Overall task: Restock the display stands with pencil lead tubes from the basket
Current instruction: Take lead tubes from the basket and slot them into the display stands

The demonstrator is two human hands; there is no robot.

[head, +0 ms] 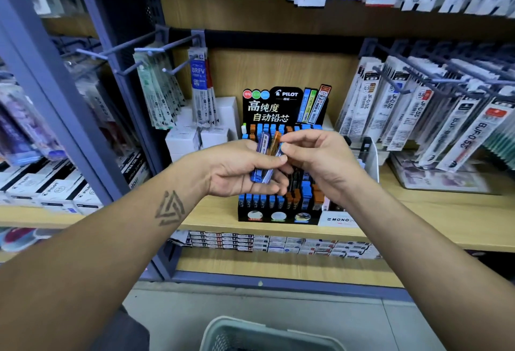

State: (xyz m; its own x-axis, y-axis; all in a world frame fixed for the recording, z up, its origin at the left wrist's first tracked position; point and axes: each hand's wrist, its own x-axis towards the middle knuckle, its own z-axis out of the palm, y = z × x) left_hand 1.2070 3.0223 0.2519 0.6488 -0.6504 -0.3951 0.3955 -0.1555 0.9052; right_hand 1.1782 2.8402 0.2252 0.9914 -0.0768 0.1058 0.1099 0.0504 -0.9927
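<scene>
Wooden shelf (211, 218) carried one black display stand (278, 211). Left hand (239, 169) gripped three or so lead tubes (269, 152), blue, purple, orange; right hand (315, 155) pinched their tops. One basket (223, 331) below.

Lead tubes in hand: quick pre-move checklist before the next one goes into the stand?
1. Left hand holds the lead tubes: ok.
2. Right hand pinches the orange tube at its top: ok.
3. Pilot stand upright on the shelf: ok.
4. Free orange slot: cannot tell, hands cover the middle rows.
5. Basket below, within view: ok.
</scene>
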